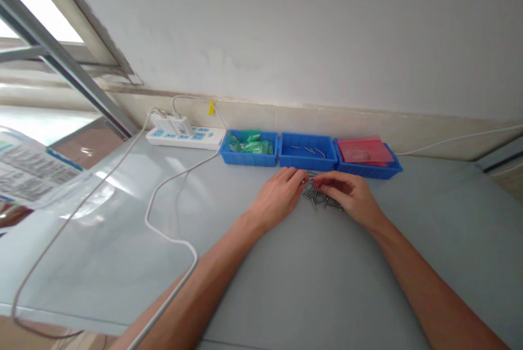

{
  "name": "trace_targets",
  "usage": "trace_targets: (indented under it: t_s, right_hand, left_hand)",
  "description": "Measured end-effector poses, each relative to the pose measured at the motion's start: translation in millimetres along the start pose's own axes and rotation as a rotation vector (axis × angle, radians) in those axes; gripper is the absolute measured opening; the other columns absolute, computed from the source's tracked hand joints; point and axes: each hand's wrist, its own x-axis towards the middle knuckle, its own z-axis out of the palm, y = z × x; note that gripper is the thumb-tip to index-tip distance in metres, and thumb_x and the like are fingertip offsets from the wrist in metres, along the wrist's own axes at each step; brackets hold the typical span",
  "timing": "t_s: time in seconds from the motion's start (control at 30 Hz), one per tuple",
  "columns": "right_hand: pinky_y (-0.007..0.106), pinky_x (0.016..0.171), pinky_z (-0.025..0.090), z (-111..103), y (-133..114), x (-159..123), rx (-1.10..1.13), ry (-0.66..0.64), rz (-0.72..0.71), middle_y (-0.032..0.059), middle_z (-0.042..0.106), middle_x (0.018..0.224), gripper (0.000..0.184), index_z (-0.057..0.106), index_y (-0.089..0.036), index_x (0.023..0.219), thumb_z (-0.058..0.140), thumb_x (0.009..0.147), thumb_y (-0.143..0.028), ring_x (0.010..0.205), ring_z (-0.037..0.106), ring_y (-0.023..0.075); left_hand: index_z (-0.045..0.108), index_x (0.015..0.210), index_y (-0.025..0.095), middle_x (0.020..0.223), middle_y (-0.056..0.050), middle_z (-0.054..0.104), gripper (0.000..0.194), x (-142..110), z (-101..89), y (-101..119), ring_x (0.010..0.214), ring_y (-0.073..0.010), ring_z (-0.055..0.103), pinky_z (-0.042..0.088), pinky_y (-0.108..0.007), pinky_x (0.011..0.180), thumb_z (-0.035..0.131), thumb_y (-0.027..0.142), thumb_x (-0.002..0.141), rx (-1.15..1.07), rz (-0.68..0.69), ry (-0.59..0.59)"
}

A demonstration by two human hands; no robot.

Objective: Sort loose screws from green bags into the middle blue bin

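A small heap of metal screws lies on the grey table in front of three blue bins. My left hand rests at the heap's left edge, fingers curled, their tips pinched at the screws. My right hand covers the heap's right side, fingers bent inward toward the left hand. The two sets of fingertips nearly meet over the screws. What each pinch holds is too small to make out. The middle blue bin holds a few screws.
The left blue bin holds green pieces. The right blue bin holds red clear bags. A white power strip sits at the back left, its cord looping across the table. A printed plastic bag lies far left.
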Motion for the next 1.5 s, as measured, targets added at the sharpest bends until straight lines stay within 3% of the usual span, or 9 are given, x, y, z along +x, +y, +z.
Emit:
trace_targets:
  t_s: [0.23,0.4,0.57,0.67,0.77,1.0,1.23,1.5]
  right_hand:
    - [0.033,0.078,0.059,-1.7,0.8,4.4,0.161,0.071,0.071,0.0052,0.079,0.085,0.017,0.080,-0.021,0.088,0.075,0.072,-0.026,0.079,0.073,0.0200]
    - [0.034,0.077,0.057,-4.4,0.1,6.9,0.176,0.088,0.078,0.0056,0.079,0.090,0.023,0.079,-0.021,0.094,0.073,0.072,-0.026,0.080,0.071,0.0196]
    - [0.034,0.080,0.057,-2.9,0.1,7.2,0.161,0.094,0.023,0.0078,0.076,0.117,0.042,0.074,-0.024,0.116,0.071,0.074,-0.023,0.084,0.068,0.0177]
    - [0.034,0.080,0.057,-1.8,-1.3,6.6,0.149,0.084,-0.048,0.0088,0.064,0.142,0.059,0.063,-0.029,0.135,0.069,0.076,-0.021,0.092,0.067,0.0178]
    - [0.032,0.078,0.057,-1.3,-2.0,5.6,0.123,0.081,-0.087,0.0081,0.054,0.152,0.064,0.057,-0.032,0.141,0.067,0.078,-0.019,0.100,0.067,0.0183]
    - [0.033,0.080,0.056,-1.2,2.9,5.8,0.105,0.063,-0.082,0.0086,0.064,0.137,0.050,0.064,-0.028,0.127,0.067,0.078,-0.019,0.092,0.068,0.0169]
    - [0.034,0.081,0.057,-0.1,1.5,4.5,0.054,0.043,-0.066,0.0086,0.073,0.118,0.039,0.068,-0.024,0.119,0.067,0.081,-0.021,0.085,0.070,0.0175]
    - [0.034,0.078,0.058,1.2,-0.2,2.6,0.085,-0.108,-0.028,0.0054,0.079,0.092,0.020,0.078,-0.021,0.097,0.072,0.078,-0.023,0.081,0.072,0.0191]
  left_hand:
    - [0.059,0.119,0.020,0.110,-0.009,0.066,0.020,-2.5,0.3,-6.4,0.102,-0.0244,0.061,0.054,-0.040,0.093,0.049,0.025,0.102,0.084,-0.065,0.067]
    - [0.065,0.117,0.017,0.113,-0.011,0.066,0.023,-2.9,5.5,-16.9,0.105,-0.0265,0.059,0.053,-0.045,0.097,0.050,0.021,0.100,0.174,-0.097,0.051]
    - [0.068,0.109,0.016,0.109,-0.010,0.067,0.020,-2.8,4.6,-18.9,0.100,-0.0258,0.060,0.055,-0.043,0.094,0.051,0.020,0.100,0.161,-0.104,0.019]
    - [0.067,0.102,0.018,0.104,-0.009,0.067,0.016,-2.3,3.4,-19.0,0.099,-0.0252,0.061,0.055,-0.042,0.091,0.051,0.020,0.100,0.146,-0.104,0.019]
    - [0.065,0.099,0.018,0.101,-0.009,0.066,0.012,-1.4,3.6,-19.7,0.098,-0.0248,0.061,0.055,-0.041,0.090,0.053,0.018,0.099,0.106,-0.117,0.017]
    - [0.060,0.094,0.018,0.098,-0.008,0.065,0.011,-0.1,5.3,-19.3,0.094,-0.0235,0.061,0.054,-0.039,0.087,0.051,0.013,0.098,0.024,-0.100,0.020]
    - [0.056,0.099,0.021,0.096,-0.004,0.063,0.008,0.1,0.5,-11.9,0.092,-0.0203,0.061,0.053,-0.034,0.083,0.054,0.014,0.097,-0.078,-0.052,0.135]
    - [0.053,0.099,0.022,0.093,-0.002,0.061,0.005,-1.0,-4.8,-3.4,0.088,-0.0172,0.060,0.050,-0.030,0.080,0.050,0.023,0.102,-0.101,0.048,0.172]
